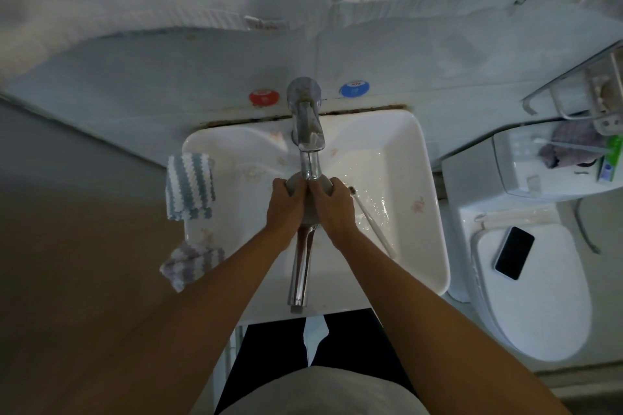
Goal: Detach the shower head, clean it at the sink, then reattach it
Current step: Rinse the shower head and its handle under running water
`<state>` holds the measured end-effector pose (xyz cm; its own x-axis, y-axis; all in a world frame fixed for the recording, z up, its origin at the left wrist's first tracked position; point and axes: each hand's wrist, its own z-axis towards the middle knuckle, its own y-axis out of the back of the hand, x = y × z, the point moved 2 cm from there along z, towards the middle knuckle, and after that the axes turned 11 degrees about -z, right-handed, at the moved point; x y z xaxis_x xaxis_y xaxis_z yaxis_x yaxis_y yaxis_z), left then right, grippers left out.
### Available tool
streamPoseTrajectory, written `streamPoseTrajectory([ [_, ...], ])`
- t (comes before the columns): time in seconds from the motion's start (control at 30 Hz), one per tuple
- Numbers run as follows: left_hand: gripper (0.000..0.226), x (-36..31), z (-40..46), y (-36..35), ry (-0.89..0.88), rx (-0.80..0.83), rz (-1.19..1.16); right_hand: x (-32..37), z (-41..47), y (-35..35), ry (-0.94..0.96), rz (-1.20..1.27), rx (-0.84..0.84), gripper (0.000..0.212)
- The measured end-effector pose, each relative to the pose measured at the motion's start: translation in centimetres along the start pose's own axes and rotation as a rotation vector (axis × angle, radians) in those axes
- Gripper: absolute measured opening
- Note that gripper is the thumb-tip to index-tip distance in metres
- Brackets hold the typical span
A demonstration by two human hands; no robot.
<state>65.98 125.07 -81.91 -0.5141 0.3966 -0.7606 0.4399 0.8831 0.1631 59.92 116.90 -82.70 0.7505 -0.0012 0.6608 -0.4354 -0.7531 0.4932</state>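
The chrome shower head (301,266) lies over the white sink (424,219), its round grey face up under the faucet (308,125) and its handle pointing back toward me. Water runs from the spout onto the face. My left hand (285,209) grips the left side of the head and my right hand (335,212) grips the right side, thumbs meeting on its face. Most of the face is hidden by my fingers.
A blue-and-white striped cloth (189,186) hangs on the sink's left rim, and a purple-striped cloth (190,261) lies lower on that rim. A thin white stick (374,226) rests in the basin. To the right is a toilet (526,307) with a phone (514,252) on its lid.
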Motion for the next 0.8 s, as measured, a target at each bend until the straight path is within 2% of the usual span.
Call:
streamPoseTrajectory([
  [0.07,0.032,-0.14,0.08,0.07,-0.025,-0.001,0.011,-0.16,0.19,-0.06,-0.016,-0.006,0.010,0.043],
  [0.13,0.026,-0.40,0.19,0.09,-0.047,-0.031,0.027,0.21,0.14,0.01,-0.041,0.067,0.014,0.034],
  [0.23,0.028,-0.49,0.32,0.00,-0.042,-0.081,0.025,0.75,0.06,0.20,-0.017,0.077,0.038,0.033],
  [0.33,0.029,-0.40,0.43,0.05,-0.003,-0.026,-0.022,0.72,0.08,0.29,0.024,-0.027,0.073,0.036],
  [0.43,0.034,-0.20,0.54,0.35,0.013,0.039,-0.059,0.26,0.25,0.32,0.001,-0.014,0.083,0.042],
  [0.53,0.024,-0.30,0.42,0.44,-0.047,-0.029,0.005,-0.04,0.19,-0.09,-0.014,0.055,0.047,0.029],
  [0.67,0.028,-0.38,0.66,0.22,-0.074,-0.146,0.006,0.30,-0.24,-0.33,-0.015,0.128,-0.052,0.032],
  [0.77,0.027,0.07,0.76,0.24,-0.105,-0.063,0.001,0.33,-0.29,-0.11,0.018,0.097,0.000,0.025],
  [0.8,0.031,0.21,0.78,0.29,-0.093,-0.011,-0.014,0.24,-0.30,0.04,0.016,0.090,0.037,0.031],
])
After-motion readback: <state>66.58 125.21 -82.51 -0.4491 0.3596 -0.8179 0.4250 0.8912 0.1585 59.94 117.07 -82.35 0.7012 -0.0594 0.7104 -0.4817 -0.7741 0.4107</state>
